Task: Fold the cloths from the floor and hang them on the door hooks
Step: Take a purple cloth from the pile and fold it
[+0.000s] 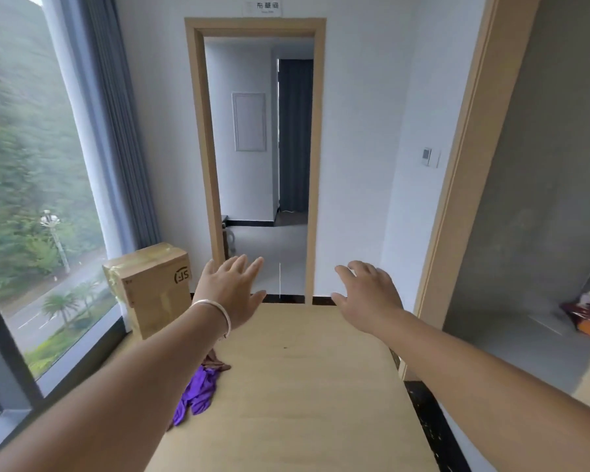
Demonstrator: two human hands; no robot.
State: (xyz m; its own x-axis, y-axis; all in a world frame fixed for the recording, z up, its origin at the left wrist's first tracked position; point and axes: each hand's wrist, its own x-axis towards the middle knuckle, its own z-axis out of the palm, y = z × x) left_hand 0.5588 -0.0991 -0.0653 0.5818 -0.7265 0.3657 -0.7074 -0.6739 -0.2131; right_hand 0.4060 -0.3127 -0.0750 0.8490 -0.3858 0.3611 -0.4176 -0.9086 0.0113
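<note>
Neither grip holds anything: left hand (pixel 230 294) and right hand (pixel 368 296) spread empty, crumpled purple cloth (pixel 196 395) on the pale wood floor (pixel 304 386) seemingly awaiting pickup.

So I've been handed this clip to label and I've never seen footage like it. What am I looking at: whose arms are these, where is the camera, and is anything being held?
There is one picture, taken by a wide-angle camera worn on a person's head, looking forward and down. The two arms are that person's own. The left hand, with a bracelet on its wrist, and the right hand are both stretched forward with fingers spread, holding nothing. Below the left arm a purple cloth lies crumpled on the pale wooden floor, with a brownish cloth beside it. A cardboard box stands by the window. Ahead is an open doorway. No door hooks are visible.
</note>
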